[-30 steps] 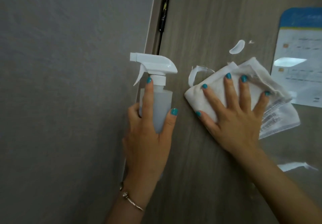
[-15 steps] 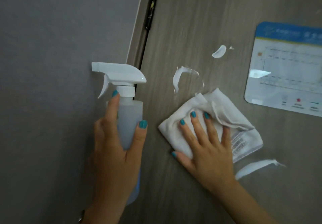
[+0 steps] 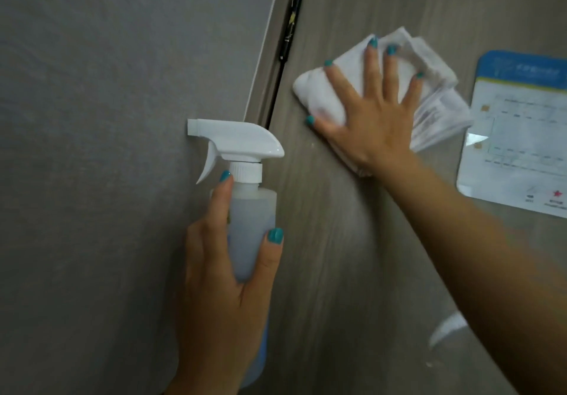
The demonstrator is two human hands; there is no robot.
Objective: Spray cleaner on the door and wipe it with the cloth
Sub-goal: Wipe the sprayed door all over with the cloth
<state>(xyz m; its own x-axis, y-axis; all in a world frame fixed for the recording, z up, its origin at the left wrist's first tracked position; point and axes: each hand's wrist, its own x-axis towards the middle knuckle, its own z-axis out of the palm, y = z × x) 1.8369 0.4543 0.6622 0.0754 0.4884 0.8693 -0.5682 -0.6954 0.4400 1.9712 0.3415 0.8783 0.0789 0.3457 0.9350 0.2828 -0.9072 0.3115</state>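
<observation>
We see the right hand (image 3: 372, 112) spread flat, fingers fanned apart, pressing a white cloth (image 3: 325, 87) against the wood-grain door (image 3: 352, 241). The cloth is bunched and folded under the palm, with its edges sticking out above the fingertips and to the right, where a printed label on it shows, blurred. It lies in the upper part of the door, near the hinge-side edge and just left of a laminated notice (image 3: 518, 136) with a blue header stuck to the door.

The left hand (image 3: 221, 296) is wrapped around a translucent spray bottle (image 3: 251, 232), thumb on the right side of the body, forefinger stretched up toward the neck just below the white trigger (image 3: 208, 161). The finger does not touch the trigger. The bottle stands upright, its nozzle pointing left toward the grey wall (image 3: 107, 149), in front of the door frame (image 3: 276, 66).

A white smear (image 3: 448, 328) sits on the door low at right, beside the right forearm.
</observation>
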